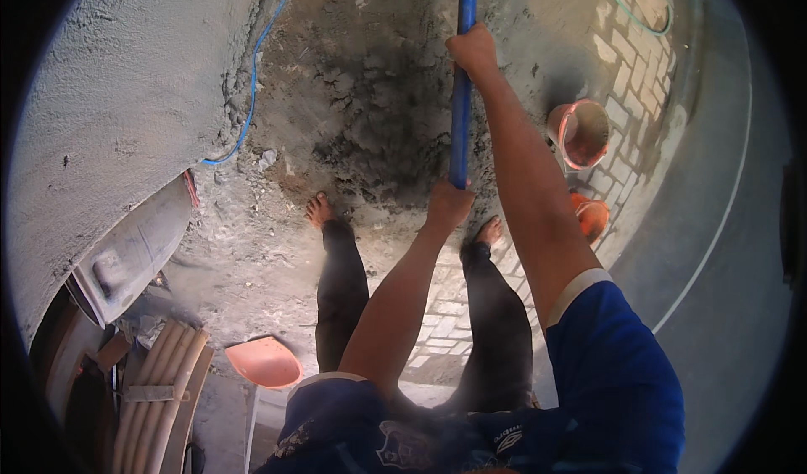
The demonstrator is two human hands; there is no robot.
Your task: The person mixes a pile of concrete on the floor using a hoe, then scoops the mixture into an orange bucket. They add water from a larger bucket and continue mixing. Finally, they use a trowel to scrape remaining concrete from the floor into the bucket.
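A long blue pole [461, 129] runs up and out of the top edge, so its far end is out of sight. My left hand [451, 205] is closed around its near end, just above the ground between my feet. Farther up, my right hand [473, 51] grips the same pole with the arm stretched out. To the left of the pole lies a dark grey, lumpy heap of wet mortar [378, 129], spread over the ground in front of my bare feet.
Two orange buckets, one dirty and tilted [580, 134], one lower [591, 218], stand at right on paving blocks [622, 138]. A blue cable [254, 79] runs beside the rough wall [143, 79]. Stacked pipes [160, 398] and a pinkish scoop-shaped piece [265, 361] lie lower left.
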